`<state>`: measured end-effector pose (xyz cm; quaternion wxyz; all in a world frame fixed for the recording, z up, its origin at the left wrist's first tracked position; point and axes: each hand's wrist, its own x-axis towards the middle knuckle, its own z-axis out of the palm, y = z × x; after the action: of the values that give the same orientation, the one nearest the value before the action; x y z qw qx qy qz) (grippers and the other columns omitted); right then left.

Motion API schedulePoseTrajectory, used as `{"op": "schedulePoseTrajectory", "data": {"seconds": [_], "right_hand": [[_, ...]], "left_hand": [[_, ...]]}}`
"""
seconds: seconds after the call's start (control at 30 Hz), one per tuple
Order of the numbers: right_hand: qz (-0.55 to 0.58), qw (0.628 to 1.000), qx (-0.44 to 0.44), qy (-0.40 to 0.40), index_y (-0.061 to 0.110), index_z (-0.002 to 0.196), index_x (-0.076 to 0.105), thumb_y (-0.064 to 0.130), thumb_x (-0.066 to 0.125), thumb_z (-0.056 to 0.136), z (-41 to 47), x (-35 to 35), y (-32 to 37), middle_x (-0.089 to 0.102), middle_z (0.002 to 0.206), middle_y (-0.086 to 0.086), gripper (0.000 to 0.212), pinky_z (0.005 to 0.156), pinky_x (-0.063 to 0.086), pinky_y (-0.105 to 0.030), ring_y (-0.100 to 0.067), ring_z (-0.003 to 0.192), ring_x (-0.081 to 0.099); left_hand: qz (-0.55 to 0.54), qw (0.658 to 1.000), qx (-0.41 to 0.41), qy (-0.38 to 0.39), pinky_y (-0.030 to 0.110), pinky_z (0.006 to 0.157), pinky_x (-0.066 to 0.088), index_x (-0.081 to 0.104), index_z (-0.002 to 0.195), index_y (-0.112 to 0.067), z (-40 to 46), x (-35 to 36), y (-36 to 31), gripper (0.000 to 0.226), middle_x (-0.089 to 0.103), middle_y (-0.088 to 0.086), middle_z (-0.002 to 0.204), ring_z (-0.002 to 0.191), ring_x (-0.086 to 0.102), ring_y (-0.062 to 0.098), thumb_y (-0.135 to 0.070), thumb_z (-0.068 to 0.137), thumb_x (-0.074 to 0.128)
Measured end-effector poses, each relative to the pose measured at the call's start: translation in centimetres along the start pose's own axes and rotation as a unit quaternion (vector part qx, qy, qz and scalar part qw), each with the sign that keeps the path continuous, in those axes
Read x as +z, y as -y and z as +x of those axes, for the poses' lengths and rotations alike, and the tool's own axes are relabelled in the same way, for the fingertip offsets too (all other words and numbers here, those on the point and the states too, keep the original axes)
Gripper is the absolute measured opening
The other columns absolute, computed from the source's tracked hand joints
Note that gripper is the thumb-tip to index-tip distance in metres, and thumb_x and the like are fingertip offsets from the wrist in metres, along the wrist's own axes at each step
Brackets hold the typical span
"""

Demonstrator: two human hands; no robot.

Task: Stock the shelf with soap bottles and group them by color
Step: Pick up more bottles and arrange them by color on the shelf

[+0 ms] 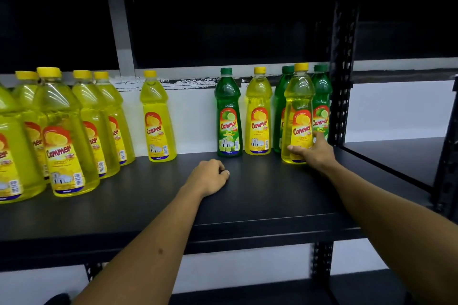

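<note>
1. Black metal shelving fills our view, and its dark shelf board [260,195] runs across in front of a white wall, with a perforated upright post [343,57] at the right.
2. We see a cluster of yellow bottles [67,131] standing together at the left end of the board, all upright with yellow caps.
3. We find a lone yellow bottle [158,119] a little to their right, against the wall and apart from the rest.
4. We see a mixed group further right: a green bottle [228,116], then a yellow bottle by the wall [258,116] just beside it, then two more green bottles [322,99] at the back near the post.
5. Our right hand [314,153] grips the front yellow bottle [298,111] low on its body, thumb across the label side; that bottle stands upright on the board ahead of the two green ones.
6. Our left hand [210,177] rests on the bare board, fingers curled under and holding nothing, well apart from the right.
</note>
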<state>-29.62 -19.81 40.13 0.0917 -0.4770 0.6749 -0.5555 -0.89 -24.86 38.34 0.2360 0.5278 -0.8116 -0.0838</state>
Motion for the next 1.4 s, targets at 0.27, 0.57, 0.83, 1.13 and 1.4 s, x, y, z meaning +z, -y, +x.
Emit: {"op": "schedulePoseTrajectory", "data": {"seconds": [0.27, 0.57, 0.83, 1.13, 1.4], "right_hand": [[-0.040, 0.998, -0.013, 0.046, 0.008, 0.131, 0.042, 0.043, 0.082, 0.071, -2.3, 0.4, 1.7, 0.058, 0.127, -0.012, 0.080, 0.094, 0.046, -0.038, -0.029, 0.115, 0.056], [-0.039, 0.995, -0.029, 0.089, 0.010, 0.133, 0.039, 0.043, 0.082, 0.071, -6.8, 3.2, 5.4, 0.056, 0.129, -0.011, 0.082, 0.091, 0.045, -0.033, -0.028, 0.115, 0.055], [-0.037, 0.992, -0.054, 0.111, 0.011, 0.129, 0.040, 0.048, 0.082, 0.068, -10.2, 7.8, 8.9, 0.058, 0.127, -0.010, 0.083, 0.095, 0.048, -0.041, -0.031, 0.114, 0.056], [-0.035, 0.985, -0.086, 0.146, 0.014, 0.131, 0.038, 0.054, 0.079, 0.068, -13.9, 13.2, 12.8, 0.057, 0.127, -0.008, 0.086, 0.095, 0.050, -0.044, -0.029, 0.115, 0.057], [-0.048, 0.978, -0.118, 0.163, 0.014, 0.122, 0.039, 0.060, 0.076, 0.069, -15.8, 16.7, 14.7, 0.059, 0.122, -0.010, 0.079, 0.091, 0.052, -0.047, -0.030, 0.109, 0.059]], "left_hand": [[0.013, 1.000, 0.008, -0.002, 0.038, 0.089, 0.051, 0.065, 0.109, -0.014, -1.4, -0.6, 0.1, 0.027, 0.066, 0.008, 0.113, 0.101, 0.060, 0.024, -0.033, 0.096, 0.051], [0.023, 1.000, 0.011, 0.010, 0.039, 0.089, 0.051, 0.065, 0.111, -0.014, -4.1, -2.4, 1.7, 0.031, 0.067, 0.007, 0.113, 0.100, 0.062, 0.023, -0.036, 0.096, 0.050], [0.054, 0.998, -0.020, 0.020, 0.042, 0.087, 0.052, 0.066, 0.112, -0.016, -6.6, -5.3, 5.4, 0.038, 0.067, 0.009, 0.113, 0.099, 0.062, 0.026, -0.044, 0.094, 0.047], [0.092, 0.992, -0.087, 0.016, 0.042, 0.093, 0.049, 0.065, 0.118, -0.020, -9.0, -9.1, 11.5, 0.043, 0.063, 0.010, 0.123, 0.110, 0.059, 0.027, -0.050, 0.094, 0.045], [0.072, 0.992, -0.102, -0.004, 0.042, 0.092, 0.049, 0.066, 0.117, -0.016, -9.6, -9.6, 13.0, 0.044, 0.064, 0.010, 0.122, 0.109, 0.059, 0.026, -0.048, 0.093, 0.049]]}}
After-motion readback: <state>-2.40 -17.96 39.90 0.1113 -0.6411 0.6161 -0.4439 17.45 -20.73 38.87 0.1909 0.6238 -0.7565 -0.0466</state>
